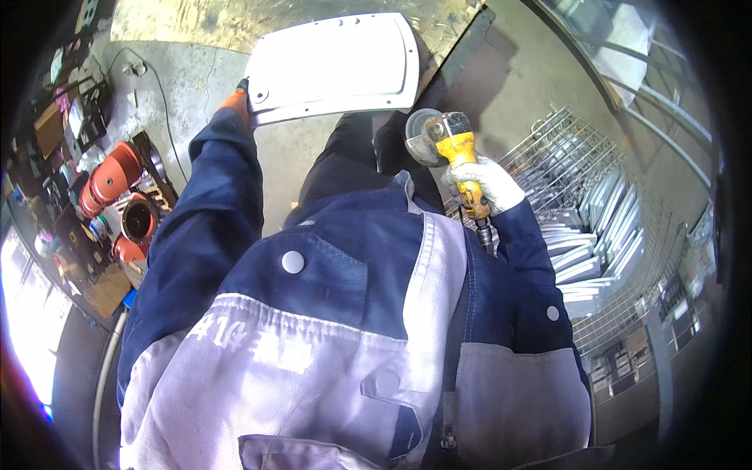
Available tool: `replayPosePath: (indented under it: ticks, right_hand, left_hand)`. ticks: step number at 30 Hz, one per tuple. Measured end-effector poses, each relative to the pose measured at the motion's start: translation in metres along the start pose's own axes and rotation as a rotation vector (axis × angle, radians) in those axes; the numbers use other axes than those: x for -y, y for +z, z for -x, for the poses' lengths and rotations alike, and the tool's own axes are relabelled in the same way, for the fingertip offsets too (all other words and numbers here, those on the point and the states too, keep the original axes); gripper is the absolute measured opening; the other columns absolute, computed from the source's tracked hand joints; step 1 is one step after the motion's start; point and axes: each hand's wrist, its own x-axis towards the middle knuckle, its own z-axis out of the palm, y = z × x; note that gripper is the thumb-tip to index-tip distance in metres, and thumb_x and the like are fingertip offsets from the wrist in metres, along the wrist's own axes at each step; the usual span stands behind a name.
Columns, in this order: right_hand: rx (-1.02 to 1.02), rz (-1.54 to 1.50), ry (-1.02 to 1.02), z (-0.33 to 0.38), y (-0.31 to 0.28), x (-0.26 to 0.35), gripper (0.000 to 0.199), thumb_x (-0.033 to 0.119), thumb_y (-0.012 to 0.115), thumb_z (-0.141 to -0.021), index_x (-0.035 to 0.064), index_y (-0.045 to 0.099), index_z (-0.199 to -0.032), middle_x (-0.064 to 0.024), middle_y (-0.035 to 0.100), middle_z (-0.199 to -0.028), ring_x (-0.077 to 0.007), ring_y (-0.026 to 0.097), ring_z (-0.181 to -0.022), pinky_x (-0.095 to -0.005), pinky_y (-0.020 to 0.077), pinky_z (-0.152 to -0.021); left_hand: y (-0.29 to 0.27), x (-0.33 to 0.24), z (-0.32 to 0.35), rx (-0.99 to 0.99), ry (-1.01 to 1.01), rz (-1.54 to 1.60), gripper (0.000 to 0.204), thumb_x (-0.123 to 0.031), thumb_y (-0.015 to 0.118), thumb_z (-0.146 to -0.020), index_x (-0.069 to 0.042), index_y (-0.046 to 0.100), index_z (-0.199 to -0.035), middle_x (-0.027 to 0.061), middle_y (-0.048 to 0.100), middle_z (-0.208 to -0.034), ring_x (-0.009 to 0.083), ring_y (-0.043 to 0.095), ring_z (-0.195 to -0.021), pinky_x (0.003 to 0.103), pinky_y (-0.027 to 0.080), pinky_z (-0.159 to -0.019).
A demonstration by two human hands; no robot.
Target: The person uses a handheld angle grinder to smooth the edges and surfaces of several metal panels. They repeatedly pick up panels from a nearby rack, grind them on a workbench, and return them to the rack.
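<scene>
My left hand [237, 102], in an orange glove with dark fingers, is closed on the left edge of a white panel [333, 66]. The panel has rounded corners, a raised rim with small holes, and one round hole near its lower left. It overlaps the near edge of a worn, yellowish work surface [188, 19]. Lower and to the right, my right hand [495, 182], gloved in white, is wrapped round the body of a yellow angle grinder [460, 149]. The grinder's disc [424, 137] lies just below the panel's right corner, apart from it. A metal fitting [485, 233] extends from the grinder's rear end.
On the right stands a wire mesh basket [540, 153] with many silvery metal parts [603, 227]. Orange-red cylindrical pieces [116, 176] sit at the left among clutter. A dark cable [162, 98] runs across the floor at the left.
</scene>
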Motion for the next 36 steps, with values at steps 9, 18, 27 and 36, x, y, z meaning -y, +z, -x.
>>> replayPosePath:
  ticks: [9, 18, 27, 36]
  right_hand:
    - [0.049, 0.288, -0.103, -0.013, 0.036, 0.042, 0.026, 0.018, 0.071, -0.076, 0.0005, 0.059, -0.092, -0.0034, 0.057, -0.069, -0.0115, 0.055, -0.055, -0.0251, 0.0454, -0.050]
    - [0.149, 0.645, -0.078, -0.083, 0.118, 0.067, 0.032, 0.019, 0.074, -0.072, 0.0012, 0.060, -0.095, -0.0040, 0.058, -0.069, -0.0120, 0.054, -0.058, -0.0246, 0.0425, -0.054]
    - [0.060, 0.804, -0.144, -0.108, 0.154, 0.072, 0.038, 0.022, 0.078, -0.069, -0.0022, 0.061, -0.093, -0.0077, 0.060, -0.069, -0.0157, 0.057, -0.057, -0.0272, 0.0452, -0.051]
    - [0.049, 0.641, -0.003, -0.101, 0.111, 0.063, 0.031, 0.011, 0.073, -0.074, -0.0046, 0.061, -0.099, -0.0082, 0.062, -0.077, -0.0126, 0.059, -0.064, -0.0250, 0.0476, -0.057]
  left_hand:
    - [0.006, 0.008, 0.018, 0.016, -0.024, 0.036, 0.054, -0.064, 0.051, -0.085, -0.012, 0.064, -0.091, 0.0027, 0.064, -0.076, 0.0179, 0.054, -0.054, 0.031, 0.041, -0.052]
    - [0.008, 0.012, 0.032, 0.024, -0.047, 0.054, 0.052, -0.063, 0.051, -0.087, -0.013, 0.060, -0.079, 0.0004, 0.058, -0.063, 0.0151, 0.046, -0.047, 0.032, 0.036, -0.047]
    - [0.006, 0.029, -0.002, 0.083, -0.059, 0.180, 0.057, -0.057, 0.056, -0.086, -0.001, 0.064, -0.098, 0.0100, 0.067, -0.086, 0.0212, 0.060, -0.067, 0.036, 0.047, -0.063]
    - [0.005, 0.036, -0.029, 0.120, -0.083, 0.171, 0.050, -0.060, 0.052, -0.087, -0.011, 0.061, -0.081, 0.0022, 0.062, -0.066, 0.0151, 0.049, -0.045, 0.030, 0.038, -0.043]
